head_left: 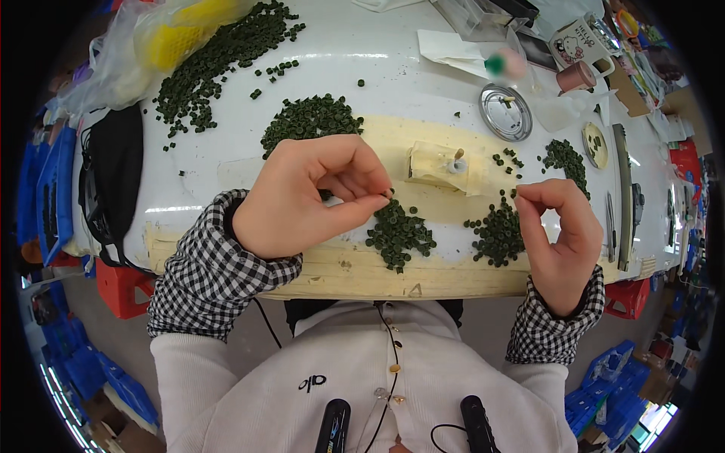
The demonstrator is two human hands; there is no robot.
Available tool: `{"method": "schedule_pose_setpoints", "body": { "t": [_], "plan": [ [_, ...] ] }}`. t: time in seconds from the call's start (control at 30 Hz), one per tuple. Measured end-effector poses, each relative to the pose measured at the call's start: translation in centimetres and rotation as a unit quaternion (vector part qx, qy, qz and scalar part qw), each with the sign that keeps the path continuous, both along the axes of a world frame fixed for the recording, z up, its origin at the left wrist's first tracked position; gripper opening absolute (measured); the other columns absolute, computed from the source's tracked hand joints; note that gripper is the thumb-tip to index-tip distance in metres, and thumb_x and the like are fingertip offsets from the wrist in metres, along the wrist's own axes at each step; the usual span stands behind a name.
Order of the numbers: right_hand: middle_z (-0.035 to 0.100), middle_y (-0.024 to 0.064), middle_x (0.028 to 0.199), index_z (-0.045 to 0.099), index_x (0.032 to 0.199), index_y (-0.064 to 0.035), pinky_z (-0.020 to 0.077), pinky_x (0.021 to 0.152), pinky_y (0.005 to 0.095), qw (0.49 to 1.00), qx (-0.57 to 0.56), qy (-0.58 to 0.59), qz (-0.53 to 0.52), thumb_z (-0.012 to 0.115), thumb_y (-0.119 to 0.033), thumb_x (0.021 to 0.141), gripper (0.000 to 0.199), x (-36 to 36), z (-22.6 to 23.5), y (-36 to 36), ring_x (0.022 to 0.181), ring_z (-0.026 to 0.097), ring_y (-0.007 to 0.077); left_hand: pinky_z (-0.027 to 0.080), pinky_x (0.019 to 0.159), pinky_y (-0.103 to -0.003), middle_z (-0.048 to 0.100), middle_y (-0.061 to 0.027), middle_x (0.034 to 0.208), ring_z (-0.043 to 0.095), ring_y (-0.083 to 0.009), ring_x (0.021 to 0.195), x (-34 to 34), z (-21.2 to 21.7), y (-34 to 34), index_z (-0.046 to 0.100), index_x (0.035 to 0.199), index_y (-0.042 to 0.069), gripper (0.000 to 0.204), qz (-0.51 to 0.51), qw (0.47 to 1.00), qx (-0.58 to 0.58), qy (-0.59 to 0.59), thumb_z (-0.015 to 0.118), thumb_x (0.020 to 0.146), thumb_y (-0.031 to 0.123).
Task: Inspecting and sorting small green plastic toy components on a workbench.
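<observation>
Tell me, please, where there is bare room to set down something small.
The widest nearly bare patch of white tabletop lies between the long green pile and the white paper. A smaller one lies between the black bag and the left hand. Crowded: around the far right mug, and between left hand and right hand.

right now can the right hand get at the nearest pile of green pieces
Probably yes: the right hand is just beside that pile of green pieces, and nothing visible blocks the way between them.
</observation>
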State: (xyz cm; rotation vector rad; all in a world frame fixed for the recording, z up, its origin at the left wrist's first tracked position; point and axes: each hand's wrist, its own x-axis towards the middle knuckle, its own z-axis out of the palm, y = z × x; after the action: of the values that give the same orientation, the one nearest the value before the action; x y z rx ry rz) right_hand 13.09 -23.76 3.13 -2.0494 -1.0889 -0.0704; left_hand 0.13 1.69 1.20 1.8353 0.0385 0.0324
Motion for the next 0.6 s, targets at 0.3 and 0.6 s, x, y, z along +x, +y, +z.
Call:
{"method": "schedule_pose_setpoints", "body": {
  "t": [0.3, 0.6],
  "plan": [
    [0.067, 0.0115, 0.087, 0.068, 0.1, 0.0005, 0.0516, 0.068, 0.0265, 0.973, 0.095, 0.132, 0.165, 0.067, 0.009, 0.079, 0.022, -1.6, 0.4, 4.3, 0.076, 0.066, 0.0193, 0.058, 0.072, -0.027, 0.069, -0.0158, 0.093, 0.068, -0.0164, 0.08, 0.1, -0.4, -0.8, 0.06, 0.097, 0.0, 0.01, 0.007, 0.928, -0.359, 0.098, 0.063, 0.088, -0.002],
    [0.069, 0.0113, 0.091, 0.069, 0.1, 0.0013, 0.053, 0.074, 0.0251, 0.949, 0.093, 0.246, 0.175, 0.066, 0.004, 0.083, 0.018, -2.2, -0.8, 4.8, 0.082, 0.068, 0.0165, 0.053, 0.081, -0.024, 0.067, -0.0078, 0.095, 0.065, -0.0118, 0.09, -0.1, -1.3, -1.2, 0.061, 0.101, 0.0, 0.018, -0.002, 0.939, -0.342, 0.025, 0.068, 0.084, -0.002]
  ]
}}
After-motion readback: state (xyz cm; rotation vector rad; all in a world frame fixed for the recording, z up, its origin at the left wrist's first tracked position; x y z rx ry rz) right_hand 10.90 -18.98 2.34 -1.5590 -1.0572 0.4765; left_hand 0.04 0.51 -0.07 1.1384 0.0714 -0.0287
